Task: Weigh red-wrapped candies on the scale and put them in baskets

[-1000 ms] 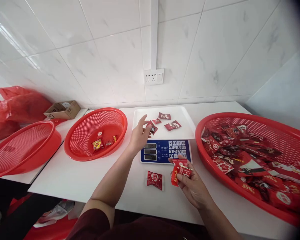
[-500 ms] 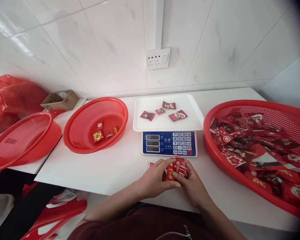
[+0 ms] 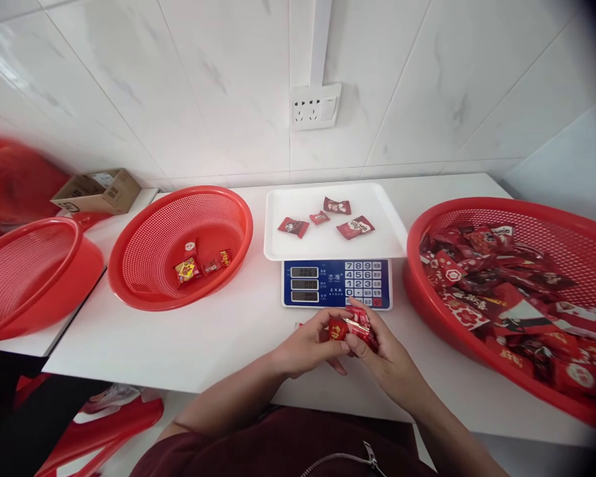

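My left hand (image 3: 310,346) and my right hand (image 3: 377,358) meet just in front of the scale, both closed around red-wrapped candies (image 3: 360,324). A candy with gold lettering (image 3: 336,329) sits between the left thumb and fingers; my fingers partly cover the rest. Another wrapper peeks out behind the left hand. The digital scale (image 3: 335,283) has lit readouts and a keypad. On its white tray (image 3: 377,248) lie several wrapped candies (image 3: 356,227), spread apart. To the right, a big red basket (image 3: 422,298) is heaped with packaged candies (image 3: 526,305).
Left of the scale stands a red mesh basket (image 3: 129,291) with a few candies (image 3: 185,270). Farther left are another red basket (image 3: 74,291), a cardboard box (image 3: 114,192) and a red bag (image 3: 20,179). A wall socket (image 3: 315,106) is above. Someone's dark-clothed leg (image 3: 44,417) shows at lower left.
The view has shifted slightly. My hands have turned the candies, and the right hand now holds its share more upright, shiny wrapper ends showing. The candies on the tray stay put.
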